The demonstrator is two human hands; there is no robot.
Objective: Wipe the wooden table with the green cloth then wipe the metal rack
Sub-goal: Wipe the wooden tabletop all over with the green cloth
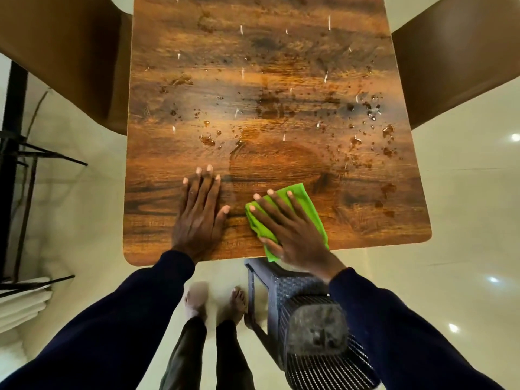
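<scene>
The wooden table (281, 66) fills the upper middle of the head view, with water drops and small puddles scattered over its middle and right. A green cloth (305, 205) lies near the table's front edge. My right hand (292, 229) presses flat on the cloth with fingers spread and straight. My left hand (199, 209) rests flat on the bare wood just left of the cloth, fingers straight. A black metal rack (14, 153) stands on the floor at the left edge of the view, only partly in frame.
Brown chairs (70, 52) (455, 60) stand at the table's left and right sides. A dark wicker stool (295, 299) sits under the front edge, right of my bare feet. White folded cloths (22, 302) lie under the rack. The floor is glossy tile.
</scene>
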